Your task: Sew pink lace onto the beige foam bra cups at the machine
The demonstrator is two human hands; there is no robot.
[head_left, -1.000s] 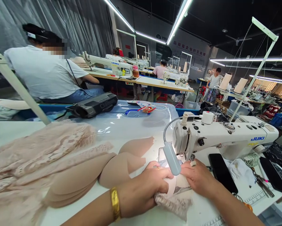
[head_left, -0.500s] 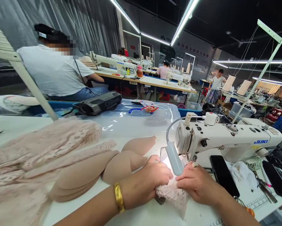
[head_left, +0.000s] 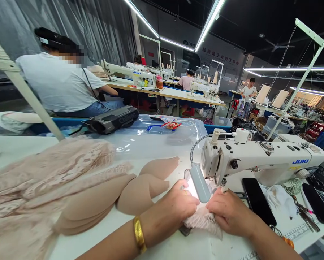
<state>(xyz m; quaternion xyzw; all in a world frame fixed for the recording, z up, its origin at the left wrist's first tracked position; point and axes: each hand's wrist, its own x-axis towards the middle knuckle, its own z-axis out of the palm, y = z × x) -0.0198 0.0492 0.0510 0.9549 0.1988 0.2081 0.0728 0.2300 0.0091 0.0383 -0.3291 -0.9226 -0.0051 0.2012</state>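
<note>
A piece of pale pink lace fabric (head_left: 203,221) lies bunched at the front of the white JUKI sewing machine (head_left: 264,155). My left hand (head_left: 178,203), below a gold bracelet on the wrist, is closed on its left side. Fingers of my right hand (head_left: 228,210) pinch the right side, close beside the needle area. A grey lamp (head_left: 200,183) on a bendy metal neck shines down between both hands and covers the needle and part of the fabric. Beige foam bra cups (head_left: 88,206) lie stacked left of my left hand.
More lace (head_left: 48,177) is heaped on the left of the table. Right of the machine's base lie a black phone (head_left: 258,201), a white cloth (head_left: 281,202) and metal tools (head_left: 305,216). A clear plastic lid (head_left: 140,141) and a black Clarigo-like device (head_left: 111,121) sit behind. Co-workers sit farther back.
The lace has bunched up, and its lower hanging corner has drawn in and shifted right. My left hand has slid slightly right; my right hand has barely moved.
</note>
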